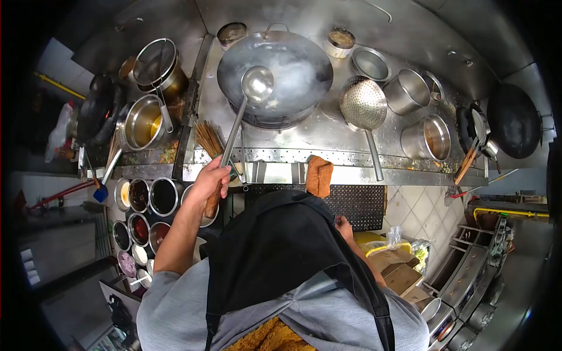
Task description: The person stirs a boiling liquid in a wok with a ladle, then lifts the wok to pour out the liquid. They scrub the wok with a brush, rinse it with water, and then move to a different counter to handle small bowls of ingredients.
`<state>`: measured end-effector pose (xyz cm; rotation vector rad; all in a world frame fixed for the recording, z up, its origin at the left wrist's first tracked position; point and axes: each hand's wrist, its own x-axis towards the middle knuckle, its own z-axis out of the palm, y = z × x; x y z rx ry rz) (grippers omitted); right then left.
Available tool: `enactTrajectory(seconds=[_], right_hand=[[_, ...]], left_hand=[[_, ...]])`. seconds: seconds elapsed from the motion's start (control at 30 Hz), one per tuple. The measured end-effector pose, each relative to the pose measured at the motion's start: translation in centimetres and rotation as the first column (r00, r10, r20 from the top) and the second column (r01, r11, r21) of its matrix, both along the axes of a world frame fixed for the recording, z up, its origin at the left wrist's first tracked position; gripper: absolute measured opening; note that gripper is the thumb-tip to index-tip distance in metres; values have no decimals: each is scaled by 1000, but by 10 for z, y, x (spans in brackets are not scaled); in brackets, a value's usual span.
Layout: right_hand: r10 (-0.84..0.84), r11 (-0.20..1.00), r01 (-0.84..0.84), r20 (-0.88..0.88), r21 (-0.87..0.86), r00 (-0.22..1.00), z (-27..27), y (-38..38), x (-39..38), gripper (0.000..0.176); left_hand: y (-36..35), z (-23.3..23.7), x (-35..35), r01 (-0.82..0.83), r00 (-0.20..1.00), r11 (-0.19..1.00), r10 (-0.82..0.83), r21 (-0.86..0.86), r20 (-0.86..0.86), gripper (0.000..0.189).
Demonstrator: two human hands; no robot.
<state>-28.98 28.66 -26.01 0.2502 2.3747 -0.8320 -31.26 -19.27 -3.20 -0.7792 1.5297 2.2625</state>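
My left hand (211, 184) is wrapped round the wooden grip of a long metal ladle (236, 127). The ladle's bowl hangs over the left part of a large steaming wok (310, 64) on the range. A bamboo brush (209, 139) lies just beyond this hand on the steel ledge. Down at the right side of the black apron (269, 245) is my right hand (344, 227); its fingers are mostly hidden by the apron. A folded brown cloth (319, 176) hangs over the ledge between the hands.
A perforated skimmer (363, 104) rests right of the wok, near metal pots (407, 92). Left stands a pot of yellow liquid (141, 121) beneath a strainer. Several bowls of sauces and seasonings (164, 196) sit low left. Cardboard boxes (404, 272) stand low right.
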Motion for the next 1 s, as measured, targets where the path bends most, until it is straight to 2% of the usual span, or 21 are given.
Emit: enactTrajectory(seconds=[0.1, 0.23, 0.3, 0.33, 0.4, 0.43, 0.5, 0.63, 0.7, 0.73, 0.77, 0.83, 0.9, 1.0], right_hand=[[-35, 999, 35, 29, -13, 999, 10, -6, -4, 41], [-37, 999, 37, -1, -19, 999, -3, -2, -1, 41], [-28, 1000, 27, -26, -13, 999, -6, -1, 2, 40], [-32, 999, 31, -25, -12, 999, -5, -1, 3, 40], [-67, 997, 68, 16, -26, 998, -4, -1, 4, 41], [-70, 997, 70, 17, -25, 997, -4, -2, 5, 41], [-79, 996, 80, 26, -29, 997, -3, -3, 6, 41], [-73, 997, 74, 43, -29, 996, -13, 1, 9, 43], [-69, 998, 69, 39, 0, 997, -8, -2, 7, 42], [-66, 998, 66, 37, 1, 997, -11, -1, 7, 42], [-58, 998, 58, 22, 14, 998, -16, 0, 7, 42], [-53, 998, 52, 4, 29, 999, -19, 2, 6, 42], [-102, 995, 101, 30, 17, 994, -6, -4, 5, 43], [-136, 990, 137, -24, 32, 990, -5, -3, 13, 43]], left_hand=[[2, -2, 0, 19, 999, 1000, -19, 13, 41, 36], [5, 2, 3, 35, 997, 999, -38, 39, 68, 35], [7, 13, 6, 1, 996, 988, -14, 153, 89, 37], [8, 19, 8, 4, 996, 988, -18, 154, 90, 37], [9, 31, 12, -19, 996, 939, -11, 344, 86, 35], [10, 35, 14, -18, 996, 938, -13, 345, 87, 35], [12, 40, 17, 39, 995, 913, -72, 407, 65, 40], [31, 58, 11, 131, 988, 916, -153, 379, 28, 45], [44, 61, 4, 274, 962, 953, -273, 129, -33, 51], [46, 45, 1, 335, 941, 942, -335, -12, -58, 57], [50, 41, -3, 333, 941, 943, -333, -12, -62, 57], [60, 37, -10, 422, 889, 871, -452, -252, -74, 60], [61, 32, -15, 414, 889, 876, -448, -249, -98, 62], [55, 20, -23, 304, 930, 900, -351, -312, -106, 61]])
